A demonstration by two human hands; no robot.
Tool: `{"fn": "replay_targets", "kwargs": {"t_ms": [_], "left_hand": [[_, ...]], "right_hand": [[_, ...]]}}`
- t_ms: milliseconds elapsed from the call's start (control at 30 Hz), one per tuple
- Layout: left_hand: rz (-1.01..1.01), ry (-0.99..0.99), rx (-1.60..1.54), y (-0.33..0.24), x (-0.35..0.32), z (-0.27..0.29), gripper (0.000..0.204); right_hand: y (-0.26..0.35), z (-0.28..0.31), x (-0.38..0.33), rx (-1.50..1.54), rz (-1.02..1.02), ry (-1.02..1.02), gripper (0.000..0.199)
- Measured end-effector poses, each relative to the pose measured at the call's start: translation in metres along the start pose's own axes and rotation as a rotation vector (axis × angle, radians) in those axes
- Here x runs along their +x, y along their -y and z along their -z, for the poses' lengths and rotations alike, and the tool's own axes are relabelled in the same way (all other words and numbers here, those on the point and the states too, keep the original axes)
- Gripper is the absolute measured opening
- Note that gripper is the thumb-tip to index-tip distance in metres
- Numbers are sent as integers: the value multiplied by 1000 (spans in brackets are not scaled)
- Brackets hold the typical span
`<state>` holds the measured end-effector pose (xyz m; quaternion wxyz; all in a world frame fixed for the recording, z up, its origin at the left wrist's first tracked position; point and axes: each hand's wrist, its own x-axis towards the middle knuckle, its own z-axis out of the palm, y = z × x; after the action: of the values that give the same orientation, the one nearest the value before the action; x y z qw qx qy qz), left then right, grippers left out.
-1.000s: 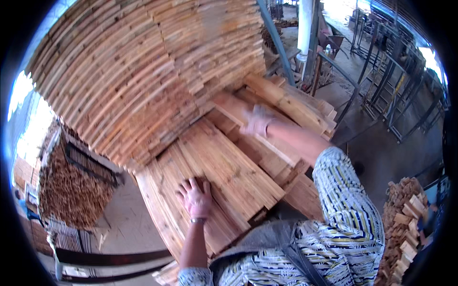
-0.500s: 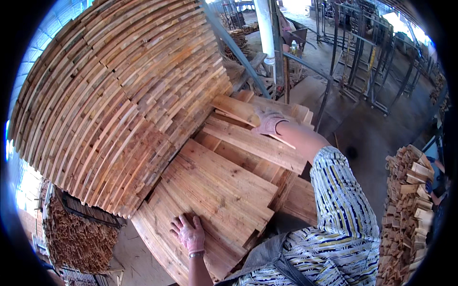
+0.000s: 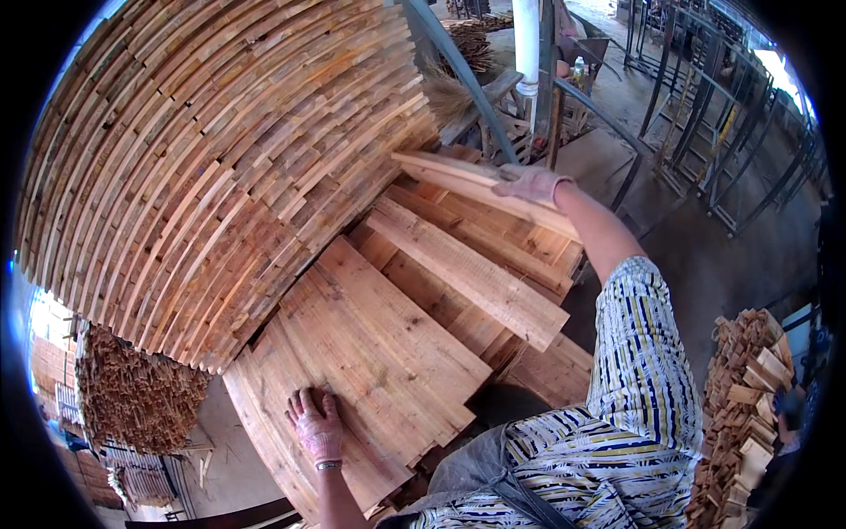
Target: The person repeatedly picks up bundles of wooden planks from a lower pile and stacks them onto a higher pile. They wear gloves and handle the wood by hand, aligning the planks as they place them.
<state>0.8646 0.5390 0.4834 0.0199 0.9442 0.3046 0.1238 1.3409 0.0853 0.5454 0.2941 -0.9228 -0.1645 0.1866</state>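
My gloved right hand (image 3: pixel 534 185) grips a long wooden board (image 3: pixel 471 182) at the far right of the work surface; the board stands tilted on its edge, its far end near the tall stack. My gloved left hand (image 3: pixel 315 429) lies flat, fingers spread, on a row of boards (image 3: pixel 379 353) set side by side. Between the hands, a loose plank (image 3: pixel 467 269) rests across lower boards. The fingertips of my right hand are partly hidden behind the board it holds.
A tall stack of wooden strips (image 3: pixel 229 176) rises along the left and far side. Cut wood pieces (image 3: pixel 736 423) are heaped at the right, with another person beside them. Metal frames (image 3: pixel 705 115) and a white post (image 3: pixel 526 48) stand beyond. A further wood bundle (image 3: pixel 141 392) sits at lower left.
My right hand has raised the board and tipped it onto its edge, exposing boards beneath. My left hand stays flat on the boards while the view has shifted slightly.
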Motion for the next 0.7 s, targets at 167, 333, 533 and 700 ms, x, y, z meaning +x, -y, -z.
{"fn": "replay_targets", "kwargs": {"t_ms": [167, 333, 533, 700], "left_hand": [[13, -30, 27, 2, -3, -4, 60], [0, -15, 30, -6, -4, -4, 58], [10, -70, -19, 12, -6, -2, 55], [1, -92, -47, 12, -4, -10, 53]], "right_hand": [[54, -31, -34, -601, -130, 128, 97], [-13, -36, -7, -288, -41, -36, 112], [-4, -7, -8, -420, -65, -80, 97], [17, -31, -9, -643, -120, -245, 91]]}}
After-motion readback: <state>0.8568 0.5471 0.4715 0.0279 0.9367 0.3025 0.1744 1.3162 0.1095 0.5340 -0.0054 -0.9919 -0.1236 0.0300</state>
